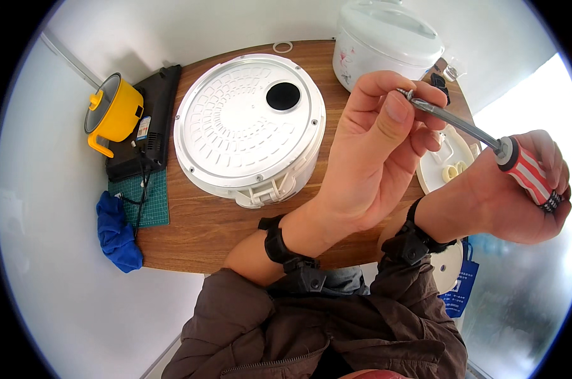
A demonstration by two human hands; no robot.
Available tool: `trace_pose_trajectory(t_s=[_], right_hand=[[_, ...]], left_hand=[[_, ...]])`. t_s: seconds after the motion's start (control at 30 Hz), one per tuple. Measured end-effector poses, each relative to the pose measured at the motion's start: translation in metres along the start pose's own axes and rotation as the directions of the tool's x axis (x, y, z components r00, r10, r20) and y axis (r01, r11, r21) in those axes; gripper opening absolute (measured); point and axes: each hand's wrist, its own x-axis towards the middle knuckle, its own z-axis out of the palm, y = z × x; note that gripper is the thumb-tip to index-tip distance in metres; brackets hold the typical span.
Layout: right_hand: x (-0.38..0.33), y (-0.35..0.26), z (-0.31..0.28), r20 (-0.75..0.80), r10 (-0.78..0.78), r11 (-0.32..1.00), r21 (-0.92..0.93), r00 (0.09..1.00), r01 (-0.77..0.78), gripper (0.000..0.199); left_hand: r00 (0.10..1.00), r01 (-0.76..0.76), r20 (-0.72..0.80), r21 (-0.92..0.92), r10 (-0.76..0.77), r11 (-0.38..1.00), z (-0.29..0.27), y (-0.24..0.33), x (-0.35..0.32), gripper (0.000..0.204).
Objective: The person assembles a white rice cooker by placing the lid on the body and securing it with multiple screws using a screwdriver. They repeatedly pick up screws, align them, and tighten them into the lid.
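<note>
1. The round wooden table (191, 227) carries everything here and takes up the middle of the view, with pale floor around it.
2. Largest on it is a white round appliance body (249, 126) turned upside down, its ribbed base plate facing up with a dark round hole near the far side. Small screws sit around the rim of the plate. Nothing lies in it that can be seen.
3. At the far right of the table stands a white lidded cooker pot (387, 38) with a flower print; its lid is on, so its contents are hidden.
4. To the left, a yellow pot with a handle (115, 112) rests on a black flat device (153, 120); its inside cannot be made out.
5. A white plate-like part (447, 161) lies under the hands, holding a few small pale pieces.
6. A blue cloth (117, 234) hangs off the table's left edge beside a green cutting mat (152, 202).
7. The right hand (520, 196) is clenched around the red-and-white striped handle of a screwdriver (488, 142), held above the table's right side.
8. The left hand (374, 151) pinches the screwdriver's metal tip between thumb and fingers, as if seating a screw or bit there; the piece itself is too small to tell.
9. Judging from this, the tool is being readied, and the next move calls for bringing the tip down squarely onto one of the rim screws.
</note>
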Motion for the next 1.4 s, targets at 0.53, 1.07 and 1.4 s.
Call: trace_pose_trajectory(t_s=[0.53, 1.07, 1.4], right_hand=[[0.0, 0.001, 0.006, -0.045, -0.023, 0.996, -0.082, 0.999, 0.019, 0.019], [0.009, -0.01, 0.007, 0.06, 0.331, 0.922, 0.191, 0.942, -0.336, 0.02], [-0.076, 0.083, 0.172, 0.525, 0.602, 0.798, -0.389, 0.602, -0.459, 0.029]], left_hand=[[0.995, -0.103, 0.021, 0.22, 0.1, 0.97, -0.008, 0.001, 0.007, 0.021], [0.882, -0.405, 0.456, 0.862, 0.117, -0.305, 0.04, 0.094, -0.013, 0.022], [0.98, 0.191, -0.136, 0.848, 0.144, -0.494, 0.039, 0.231, -0.061, 0.011]])
